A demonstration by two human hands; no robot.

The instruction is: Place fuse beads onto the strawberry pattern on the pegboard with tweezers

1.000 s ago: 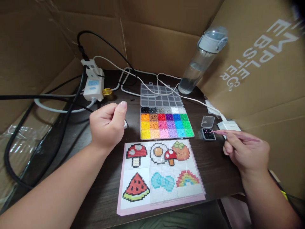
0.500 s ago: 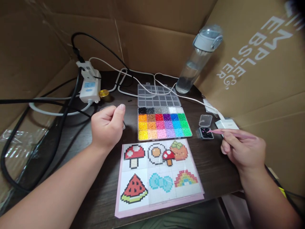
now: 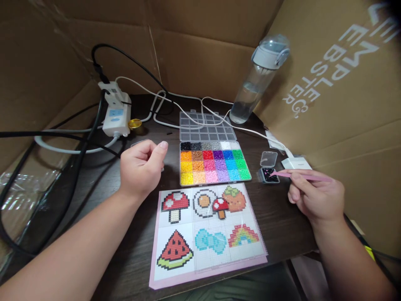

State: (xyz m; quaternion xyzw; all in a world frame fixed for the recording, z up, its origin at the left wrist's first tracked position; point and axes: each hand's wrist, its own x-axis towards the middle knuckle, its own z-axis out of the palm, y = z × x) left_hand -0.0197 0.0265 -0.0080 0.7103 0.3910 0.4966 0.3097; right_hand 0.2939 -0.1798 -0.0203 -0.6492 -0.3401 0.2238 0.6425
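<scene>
My right hand [image 3: 316, 192] grips pink tweezers [image 3: 308, 177] in a pinch. Their tips are at a small clear box [image 3: 270, 176] of black beads, its lid flipped open. On the other side, my left hand [image 3: 140, 167] is closed in a fist, thumb over the fingers; whatever it may hold is hidden. A clear edge shows beside and behind that fist. Between the hands lies a sorted bead case [image 3: 216, 162] with many colours. Nearer me is a pattern sheet [image 3: 175, 271] with pixel pictures under a clear pegboard [image 3: 216, 264]. A small red mushroom piece [image 3: 221, 207] rests on the board.
A water bottle [image 3: 252, 88] stands at the back right. At the left is a power strip [image 3: 115, 119] with cables, beside a small gold cup [image 3: 135, 126]. A white cable crosses the bead case's open lid [image 3: 207, 133]. Cardboard walls [image 3: 203, 46] surround the table.
The view has shifted slightly. The tweezers still point into the small bead box, and the left fist has kept its shape.
</scene>
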